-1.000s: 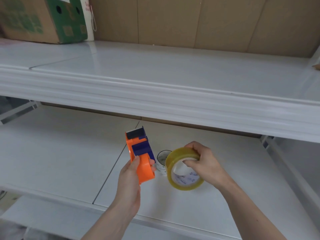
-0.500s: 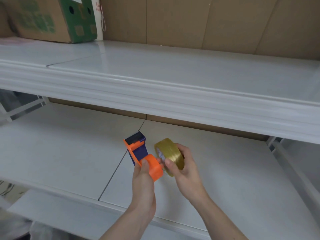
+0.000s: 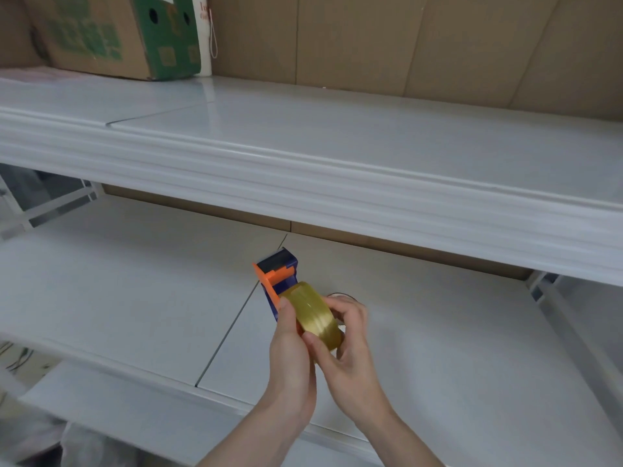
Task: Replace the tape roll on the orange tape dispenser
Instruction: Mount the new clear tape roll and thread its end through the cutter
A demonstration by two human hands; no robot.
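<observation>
Above the lower white shelf (image 3: 135, 298), the left hand (image 3: 291, 358) is wrapped around the orange tape dispenser (image 3: 274, 281) — its dark blue head tilts up and away. The right hand (image 3: 347, 345) is clamped on the yellowish tape roll (image 3: 312, 315), pressed against the dispenser's side (whether it is fully seated is hidden). A cardboard box (image 3: 101, 35) sits on the upper shelf (image 3: 337, 136).
</observation>
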